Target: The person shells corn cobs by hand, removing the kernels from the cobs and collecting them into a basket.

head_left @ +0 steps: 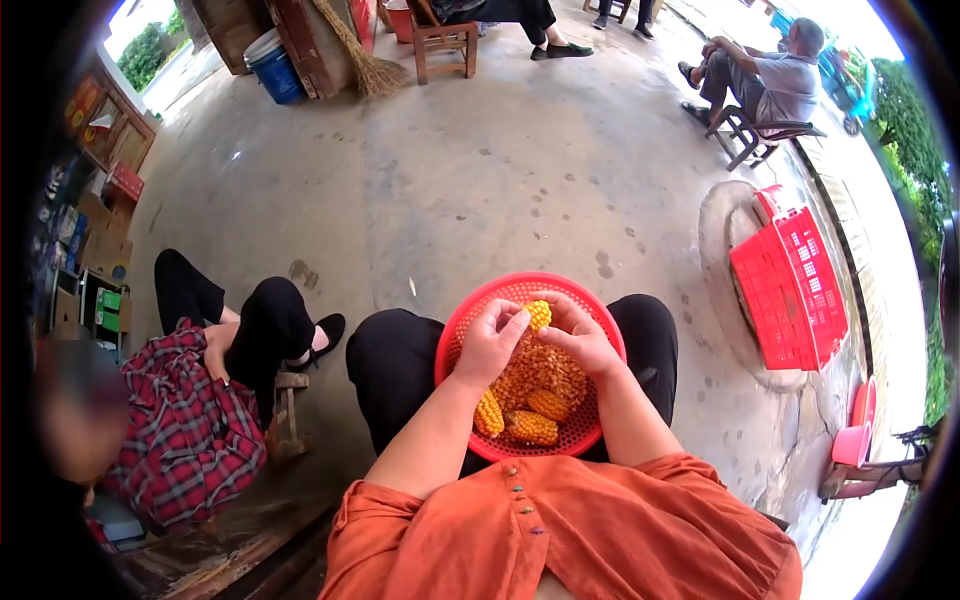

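A red perforated basket (610, 327) rests on my lap, with loose corn kernels (543, 372) heaped inside. Above the kernels, my left hand (490, 342) and my right hand (583, 337) hold one short yellow corn cob (539, 315) between them, fingers closed on its two sides. Lower in the basket lie several more pieces of cob, among them one at the left (489, 414), one at the bottom (532, 428) and one at the right (548, 404).
To my left sits a person in a plaid shirt (190, 430). A red crate (790, 290) stands on the concrete floor (400, 190) at the right. Another person (780, 85) sits on a chair at the back right. A broom (365, 60) and blue bucket (272, 70) are at the back left.
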